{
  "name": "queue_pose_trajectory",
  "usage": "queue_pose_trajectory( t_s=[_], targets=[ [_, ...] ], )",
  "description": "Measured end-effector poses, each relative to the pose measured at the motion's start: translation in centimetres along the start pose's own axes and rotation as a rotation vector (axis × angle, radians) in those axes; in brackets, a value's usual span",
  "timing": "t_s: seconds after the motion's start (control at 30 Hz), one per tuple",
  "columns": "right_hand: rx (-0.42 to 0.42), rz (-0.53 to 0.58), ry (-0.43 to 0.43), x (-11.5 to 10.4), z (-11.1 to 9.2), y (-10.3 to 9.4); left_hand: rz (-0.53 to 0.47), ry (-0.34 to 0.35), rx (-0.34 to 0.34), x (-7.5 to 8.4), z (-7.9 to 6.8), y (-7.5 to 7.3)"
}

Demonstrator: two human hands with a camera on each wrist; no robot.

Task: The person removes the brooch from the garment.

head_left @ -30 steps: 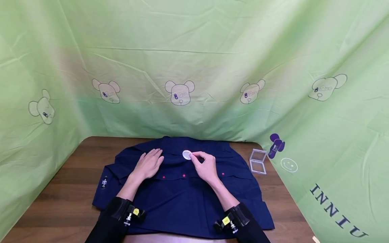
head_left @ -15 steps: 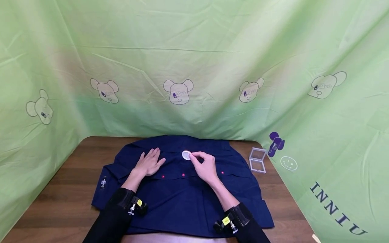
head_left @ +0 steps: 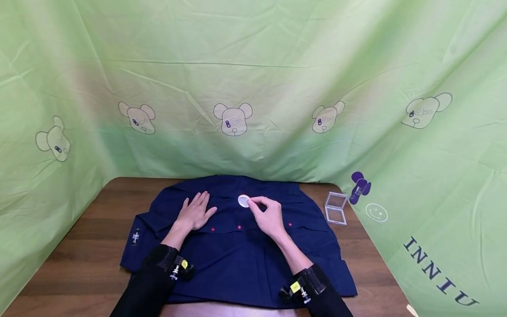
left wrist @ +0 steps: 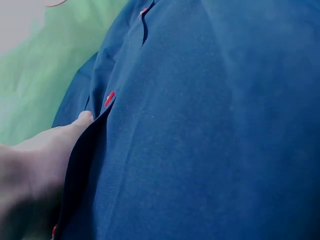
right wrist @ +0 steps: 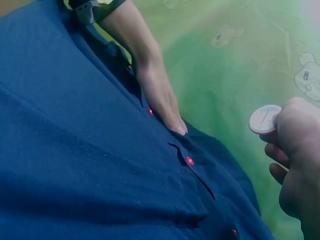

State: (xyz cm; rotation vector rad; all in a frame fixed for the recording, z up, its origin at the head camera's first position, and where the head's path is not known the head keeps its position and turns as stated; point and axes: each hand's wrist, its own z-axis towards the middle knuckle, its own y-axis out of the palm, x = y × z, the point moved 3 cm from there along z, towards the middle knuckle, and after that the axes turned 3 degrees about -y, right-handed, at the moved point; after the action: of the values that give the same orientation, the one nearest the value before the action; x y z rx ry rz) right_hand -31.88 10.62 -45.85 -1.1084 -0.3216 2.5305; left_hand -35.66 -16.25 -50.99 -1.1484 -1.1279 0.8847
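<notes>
A navy-blue garment (head_left: 237, 264) with red buttons (head_left: 239, 227) along its placket lies spread on the table. My left hand (head_left: 193, 214) rests palm down on its left part, fingers straight and thumb out to the side. Between the thumb and fingers of my right hand (head_left: 270, 216) I pinch a small round white disc (head_left: 243, 201) by its edge. In the right wrist view the white disc (right wrist: 263, 119) has a thin dark line across its face and is held up off the cloth. My left thumb (left wrist: 86, 117) shows beside the placket in the left wrist view.
A clear square case (head_left: 336, 208) lies open at the table's right edge. Bare wooden table (head_left: 71, 268) shows on both sides of the garment. Green curtains (head_left: 186, 88) with bear-head prints hang behind and at the sides.
My left hand's thumb has spread away from the fingers, and the left forearm has shifted slightly to the right. The right hand stays almost still with the white disc.
</notes>
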Motion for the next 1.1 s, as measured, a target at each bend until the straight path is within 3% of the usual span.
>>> queue_pose_trajectory(
  t_s=[0.17,0.3,0.4,0.53,0.8,0.93,1.1],
  targets=[
    [-0.004,0.016,0.007,0.0,0.2,-0.3,-0.031,0.026,0.075,-0.2,0.0,0.2],
    [0.006,0.031,0.007,-0.2,0.5,-0.6,-0.083,0.086,0.211,0.0,-0.4,0.1],
    [0.017,0.037,0.014,-0.4,0.7,-0.8,-0.159,0.152,0.324,0.9,-0.8,-0.6],
    [0.022,0.058,0.028,-1.0,1.2,-1.4,-0.316,0.248,0.428,2.6,-1.4,-2.1],
    [0.013,0.103,-0.009,-3.0,2.4,-3.3,-0.645,0.406,0.487,6.7,-3.1,-6.6],
    [-0.017,0.130,-0.018,-4.0,2.7,-4.3,-0.737,0.450,0.497,8.4,-4.0,-8.0],
    [-0.047,0.181,-0.054,-7.8,3.0,-5.6,-0.831,0.474,0.493,9.6,-4.5,-8.9]
  ],
)
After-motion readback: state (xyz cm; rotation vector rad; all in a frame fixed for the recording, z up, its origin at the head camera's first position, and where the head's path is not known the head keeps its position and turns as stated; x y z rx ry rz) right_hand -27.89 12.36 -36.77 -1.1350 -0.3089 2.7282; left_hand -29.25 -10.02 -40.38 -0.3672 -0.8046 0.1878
